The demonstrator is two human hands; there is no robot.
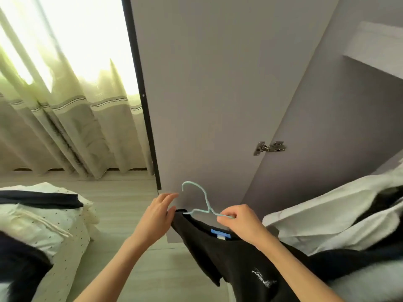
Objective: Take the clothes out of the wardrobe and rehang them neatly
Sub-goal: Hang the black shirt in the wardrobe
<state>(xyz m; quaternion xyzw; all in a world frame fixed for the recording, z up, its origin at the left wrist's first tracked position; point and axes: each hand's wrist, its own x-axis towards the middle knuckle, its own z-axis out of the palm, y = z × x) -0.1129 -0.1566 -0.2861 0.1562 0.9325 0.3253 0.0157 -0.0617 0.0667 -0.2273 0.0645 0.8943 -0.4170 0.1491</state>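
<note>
Two hands hold black shirt (229,253) on hanger (202,205) beside door edge (150,131).

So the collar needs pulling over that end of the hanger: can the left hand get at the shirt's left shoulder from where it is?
Probably yes. The left hand is open right beside the black shirt at the light blue hanger end, nothing between them. The right hand pinches the hanger's other side.
</note>
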